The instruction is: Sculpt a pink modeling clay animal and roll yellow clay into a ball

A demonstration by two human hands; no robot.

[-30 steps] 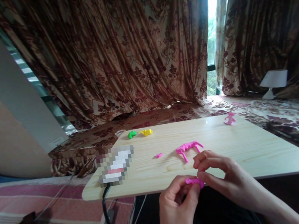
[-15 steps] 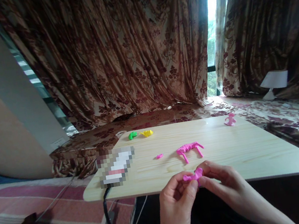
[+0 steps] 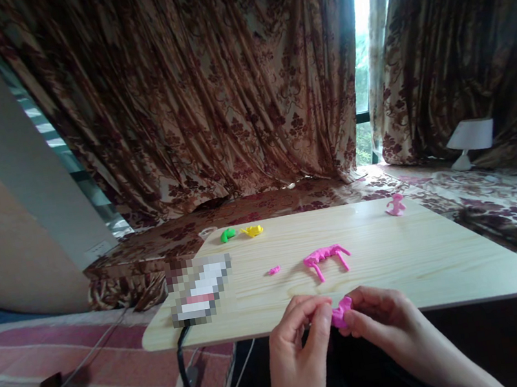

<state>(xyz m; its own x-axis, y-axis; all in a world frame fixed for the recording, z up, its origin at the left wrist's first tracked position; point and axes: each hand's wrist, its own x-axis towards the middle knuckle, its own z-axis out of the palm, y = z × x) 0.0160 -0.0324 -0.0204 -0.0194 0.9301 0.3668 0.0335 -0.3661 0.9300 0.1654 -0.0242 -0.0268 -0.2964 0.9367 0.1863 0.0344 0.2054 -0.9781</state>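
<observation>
- Left hand (image 3: 296, 344) and right hand (image 3: 391, 319) pinch a pink piece (image 3: 341, 313).
- Table (image 3: 437, 270): legged figure (image 3: 323, 254), bit (image 3: 275, 271) left of it.
- Farther back: green toy (image 3: 228, 235), yellow toy (image 3: 253, 231), pale toy (image 3: 396, 206).

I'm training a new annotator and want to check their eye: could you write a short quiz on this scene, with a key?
1. Which colour is the held piece between the left hand and right hand? A) green B) yellow C) pink
2. True or false: as pictured, the green item lies left of the yellow item.
3. Fill in: beyond the table, at the right, stands a white ____.

Key: 1. C; 2. true; 3. lamp.
</observation>
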